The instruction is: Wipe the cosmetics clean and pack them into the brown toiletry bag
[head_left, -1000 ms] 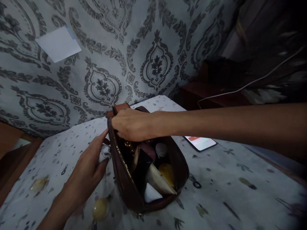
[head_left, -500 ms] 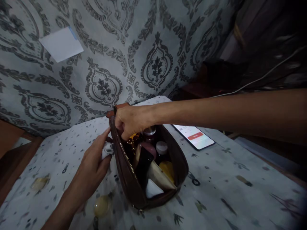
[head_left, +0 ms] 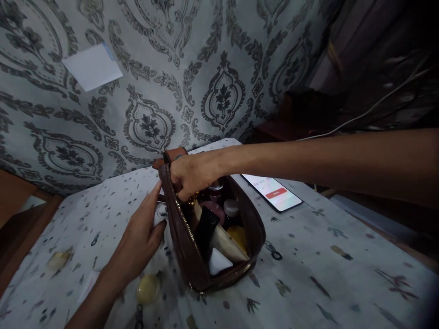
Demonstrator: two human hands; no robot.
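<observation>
A brown zip bag (head_left: pixel 180 233) stands unzipped on the cloth-covered table. Inside it are a pink rounded item (head_left: pixel 213 211), a jar with a pale lid (head_left: pixel 231 208), a black packet (head_left: pixel 207 224), a beige tube-like item (head_left: pixel 224 242), a yellow item (head_left: pixel 238 236) and a white piece (head_left: pixel 219 261). My right hand (head_left: pixel 192 176) reaches into the bag's far end with curled fingers; gold-coloured beads show beneath, and its fingertips are hidden. My left hand (head_left: pixel 137 233) rests against the bag's left side, a crumpled white thing (head_left: pixel 160 214) between thumb and fingers.
A lit phone (head_left: pixel 274 194) lies right of the bag. Two pale yellow round items, one nearer (head_left: pixel 148 289) and one farther left (head_left: pixel 59 260), sit on the patterned tablecloth (head_left: pixel 302 278). A patterned wall (head_left: pixel 185 82) rises behind, bearing a white paper (head_left: pixel 93 67).
My right hand has sunk slightly deeper into the bag, covering more of the gold beads. The view has shifted a little. A white strip now shows beside my left wrist.
</observation>
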